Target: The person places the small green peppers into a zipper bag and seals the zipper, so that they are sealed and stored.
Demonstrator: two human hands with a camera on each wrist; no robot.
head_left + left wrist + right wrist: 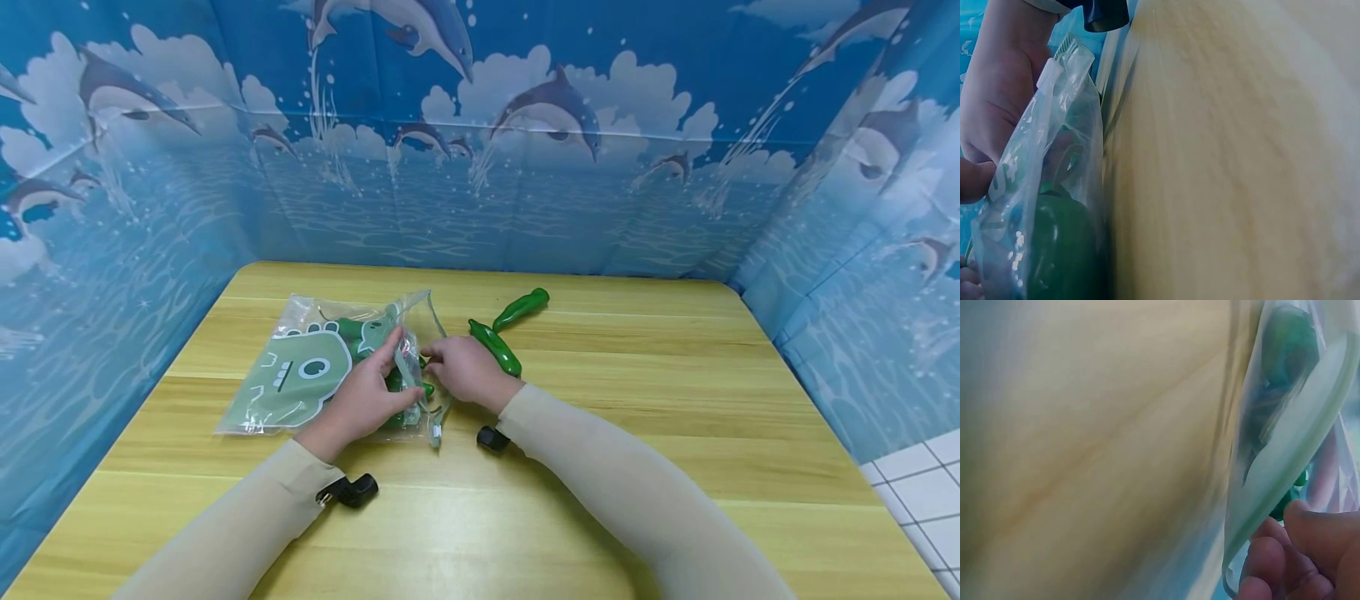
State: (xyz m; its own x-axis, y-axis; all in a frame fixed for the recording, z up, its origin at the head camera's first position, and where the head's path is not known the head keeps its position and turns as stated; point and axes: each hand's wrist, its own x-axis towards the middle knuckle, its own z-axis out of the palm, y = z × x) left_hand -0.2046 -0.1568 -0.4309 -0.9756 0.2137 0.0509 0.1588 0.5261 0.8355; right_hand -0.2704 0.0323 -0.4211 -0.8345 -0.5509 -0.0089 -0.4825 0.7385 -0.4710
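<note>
A clear zip bag [258,400] printed with a green cartoon monster lies on the table, its mouth facing right. Green peppers [1063,244] show through its plastic. My left hand [365,396] holds the bag beside the mouth, thumb and forefinger spread along the edge. At the opening, my right hand [468,367] pinches the end of a green pepper [1284,506] between thumb and fingers; the bag's edge hides most of that pepper. Just beyond the right hand, a glossy green pepper [495,346] lies on the table, with another long green pepper [522,308] behind it.
The wood-grain table [637,400] extends around the bag and peppers. A blue dolphin-print curtain [480,192] hangs along its back and sides. A zip slider [436,432] sits at the near corner of the bag's mouth. White floor tiles [922,492] show at the right.
</note>
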